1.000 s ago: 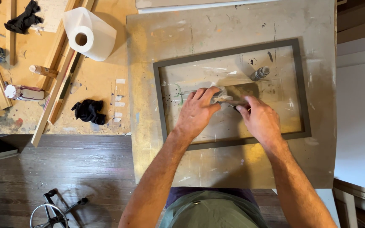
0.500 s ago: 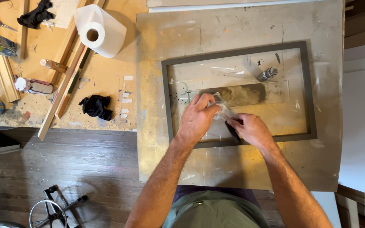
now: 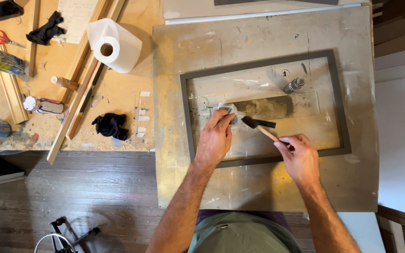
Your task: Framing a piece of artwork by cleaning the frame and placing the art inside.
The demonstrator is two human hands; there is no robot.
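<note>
Right hand (image 3: 300,157) clamped on foam brush (image 3: 258,126) handle. Left hand (image 3: 216,137) fingers closed on crumpled plastic wrap (image 3: 226,110), inside grey frame (image 3: 338,89).

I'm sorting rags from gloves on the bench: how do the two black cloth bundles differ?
The upper black cloth bundle lies stretched out and thin near the red scissors; the lower black cloth bundle is bunched into a compact lump beside the wood strips. Both are black, crumpled and untouched by either hand.

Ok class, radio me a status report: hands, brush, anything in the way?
Left hand pressing crumpled clear wrap. Right hand holding foam brush by its wooden handle, head inside grey frame. Small bottle stands apart, top right.
</note>
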